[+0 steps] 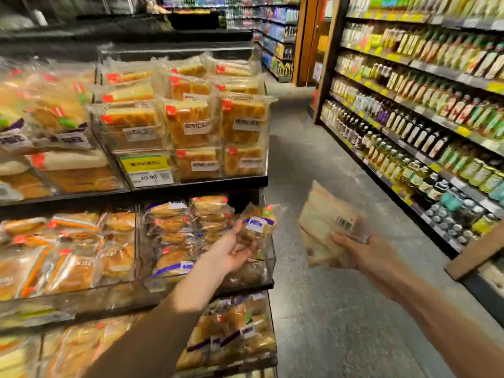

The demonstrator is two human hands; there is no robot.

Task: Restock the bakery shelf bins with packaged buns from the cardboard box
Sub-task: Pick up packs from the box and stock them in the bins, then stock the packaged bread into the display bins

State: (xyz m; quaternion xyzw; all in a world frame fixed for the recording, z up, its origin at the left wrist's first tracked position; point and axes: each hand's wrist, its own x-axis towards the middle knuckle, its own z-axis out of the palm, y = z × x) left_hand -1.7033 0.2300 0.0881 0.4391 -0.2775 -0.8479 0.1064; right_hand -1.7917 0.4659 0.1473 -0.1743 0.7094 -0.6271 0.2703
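Observation:
My left hand (231,251) grips a clear pack of brown buns (257,225) with a blue-and-white label, held at the right end of the middle shelf bin (268,264). My right hand (360,252) holds a pale bun pack (324,222) with a barcode sticker out over the aisle floor, to the right of the shelf. The clear bins on the bakery shelf (199,185) are full of wrapped buns and bread. The cardboard box is not in view.
A tall shelf of bottles (414,113) lines the right side of the aisle. Grey floor (313,165) runs between it and the bakery shelf. A yellow price tag (147,170) reading 19.90 hangs on the upper bin. More bun packs (234,331) fill the bottom tier.

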